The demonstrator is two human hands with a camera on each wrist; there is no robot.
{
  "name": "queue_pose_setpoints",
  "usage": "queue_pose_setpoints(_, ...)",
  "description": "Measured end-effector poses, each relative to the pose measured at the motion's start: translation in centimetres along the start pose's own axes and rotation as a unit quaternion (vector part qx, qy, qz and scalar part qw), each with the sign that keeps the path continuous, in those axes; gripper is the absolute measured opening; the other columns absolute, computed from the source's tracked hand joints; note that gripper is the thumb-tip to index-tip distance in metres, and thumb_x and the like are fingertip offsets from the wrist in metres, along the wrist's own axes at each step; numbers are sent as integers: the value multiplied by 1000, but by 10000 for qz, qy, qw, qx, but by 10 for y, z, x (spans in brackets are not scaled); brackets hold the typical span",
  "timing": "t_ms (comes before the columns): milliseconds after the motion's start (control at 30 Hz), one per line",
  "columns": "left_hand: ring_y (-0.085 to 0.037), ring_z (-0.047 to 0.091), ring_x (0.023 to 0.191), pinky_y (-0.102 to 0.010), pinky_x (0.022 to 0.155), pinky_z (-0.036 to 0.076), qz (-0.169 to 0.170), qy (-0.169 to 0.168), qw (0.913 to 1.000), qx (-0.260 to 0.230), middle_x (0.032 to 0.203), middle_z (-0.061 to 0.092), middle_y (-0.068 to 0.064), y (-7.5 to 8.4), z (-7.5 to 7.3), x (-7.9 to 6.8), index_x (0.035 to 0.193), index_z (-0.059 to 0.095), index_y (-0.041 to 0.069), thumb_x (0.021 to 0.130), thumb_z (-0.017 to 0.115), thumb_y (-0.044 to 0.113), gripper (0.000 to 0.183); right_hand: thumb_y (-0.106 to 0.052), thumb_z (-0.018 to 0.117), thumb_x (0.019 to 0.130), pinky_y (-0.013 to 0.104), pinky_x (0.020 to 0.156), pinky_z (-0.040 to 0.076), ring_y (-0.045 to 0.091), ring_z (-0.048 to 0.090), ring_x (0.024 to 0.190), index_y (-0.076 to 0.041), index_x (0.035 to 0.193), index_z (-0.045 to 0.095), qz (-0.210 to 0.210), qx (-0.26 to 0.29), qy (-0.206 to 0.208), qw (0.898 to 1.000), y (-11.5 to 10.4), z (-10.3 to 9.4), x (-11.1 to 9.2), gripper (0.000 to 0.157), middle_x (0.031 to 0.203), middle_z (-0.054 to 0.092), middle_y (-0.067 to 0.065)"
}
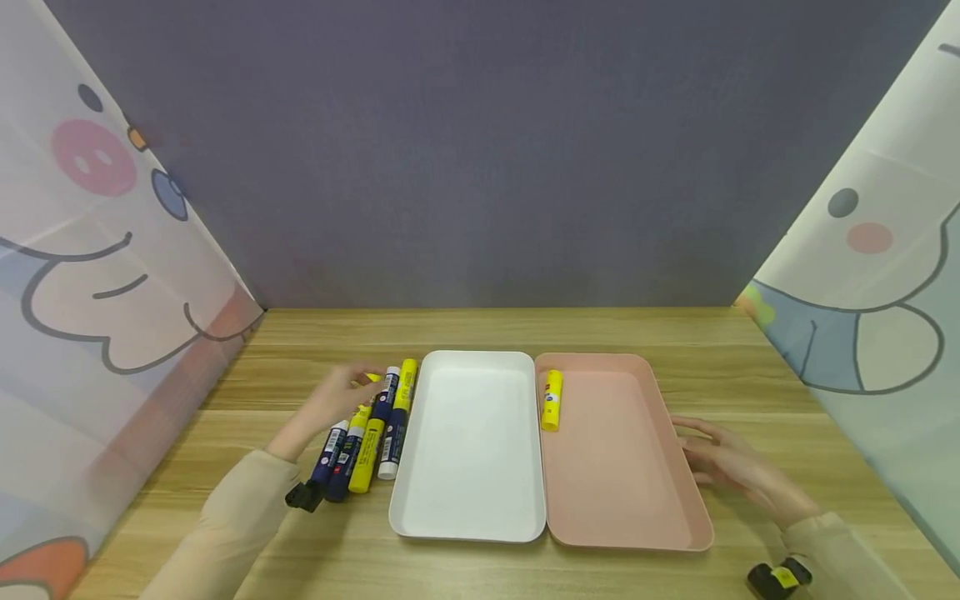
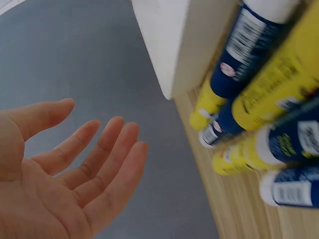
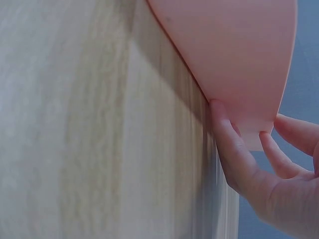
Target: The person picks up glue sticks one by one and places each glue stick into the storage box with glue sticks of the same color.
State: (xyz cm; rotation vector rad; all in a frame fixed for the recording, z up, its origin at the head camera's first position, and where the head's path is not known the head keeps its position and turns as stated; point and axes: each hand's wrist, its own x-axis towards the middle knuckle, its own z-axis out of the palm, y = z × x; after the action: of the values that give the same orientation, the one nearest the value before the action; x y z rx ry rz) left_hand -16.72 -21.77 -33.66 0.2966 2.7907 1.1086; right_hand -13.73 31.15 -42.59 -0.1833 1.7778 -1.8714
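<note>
My left hand (image 1: 339, 393) hovers over the far end of a group of yellow and dark blue glue sticks (image 1: 367, 457). In the left wrist view, that hand (image 2: 79, 174) has its fingers spread and holds nothing, apart from the sticks (image 2: 279, 104). A single yellow glue stick (image 1: 552, 400) lies inside the pink tray (image 1: 600, 492), along its left wall. My right hand (image 1: 723, 462) is at the tray's right side. Up close, the fingertips of this hand (image 3: 269, 184) touch the outer wall and rim of the pink tray (image 3: 239, 55).
A white tray (image 1: 472, 450) stands between the glue sticks and the pink tray, touching the latter. All of it is on a wooden table (image 1: 480, 327). A dark grey panel (image 1: 480, 150) rises behind, with cartoon-printed sheets (image 1: 90, 275) on both sides.
</note>
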Motion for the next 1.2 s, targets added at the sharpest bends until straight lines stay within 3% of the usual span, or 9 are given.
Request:
queue_pose_setpoints(367,-25,61,68,-29,56,48,-188,156,9990,377,91,63,-22,-28,0,-14,114,55,-11,89,55,10,33,-15,45,96,34,82,52,8,61,99,-35,117,48,-46,-8,-94,9999,0,-1,-1,29,109,63,-10)
queue_pose_setpoints(633,-24,60,71,-30,56,49,-307,259,9978,536,93,62,-24,-41,1,-24,112,57,-10,88,56,10,31,-14,43,97,33,81,52,9,61,99,-38,113,50,-140,81,-268,9995,1,-2,0,30,109,62,-10)
queue_pose_setpoints(800,-21,56,71,-30,56,45,-561,298,9949,780,94,62,-26,-49,2,-26,111,57,-9,87,57,13,33,-15,44,96,34,82,52,9,61,99,-36,116,49,-45,-12,-86,10000,1,-1,-1,29,109,62,-10)
queue_pose_setpoints(1000,-28,59,78,-36,61,48,-743,400,9923,910,95,62,-27,-57,4,-31,112,56,-10,86,58,12,34,-16,45,96,35,82,52,9,60,99,-30,125,45,-16,-119,29,9999,0,-1,-1,32,110,60,-11)
queue_pose_setpoints(1200,-32,60,79,-40,63,49,-761,433,9911,1006,91,62,-27,-67,5,-35,109,55,-12,84,60,11,35,-15,43,97,33,82,52,9,60,99,-37,115,49,-63,-53,-88,9999,2,-2,0,30,108,61,-12)
